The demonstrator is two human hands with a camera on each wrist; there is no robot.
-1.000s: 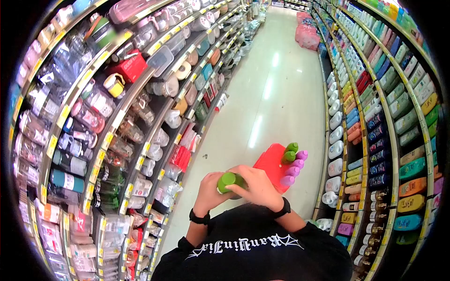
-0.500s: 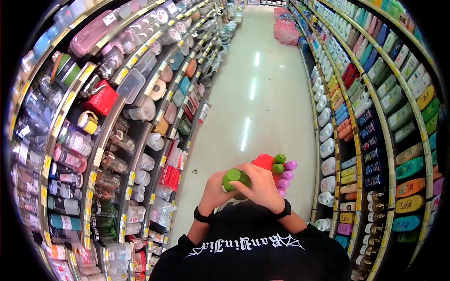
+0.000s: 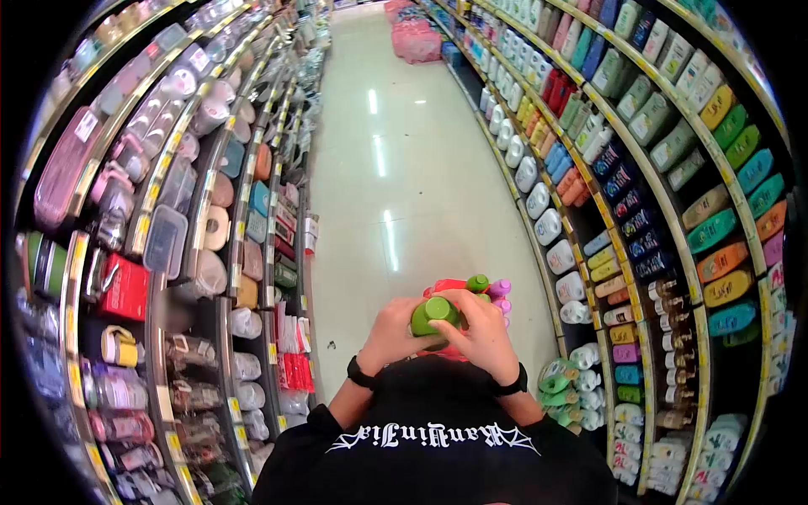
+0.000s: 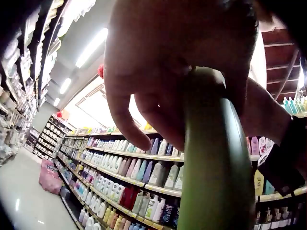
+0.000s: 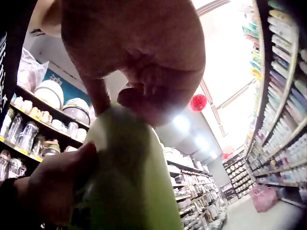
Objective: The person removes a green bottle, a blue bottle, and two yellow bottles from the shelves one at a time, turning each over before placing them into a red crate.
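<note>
Both hands hold a green bottle (image 3: 435,316) upright in front of the chest, its green cap facing up in the head view. My left hand (image 3: 394,330) grips its left side. On the other side, my right hand (image 3: 481,337) curls round it with the thumb near the cap. In the left wrist view the bottle (image 4: 211,153) runs down from the fingers, and in the right wrist view its pale green body (image 5: 127,167) fills the lower middle. Just beyond the hands stands a red plastic item (image 3: 450,286), mostly hidden, beside green bottles (image 3: 477,283) and purple bottles (image 3: 501,289).
Shelves of food boxes, jars and cups, including a red box (image 3: 126,286), line the left. Shelves of toiletry bottles (image 3: 539,202) line the right. Between them the pale floor (image 3: 404,168) runs to pink bundles (image 3: 416,40) at the far end.
The head view has turned right, so the shelves and aisle slide left. The green bottle stays in both hands. The red item and its bottles are now more hidden behind the hands.
</note>
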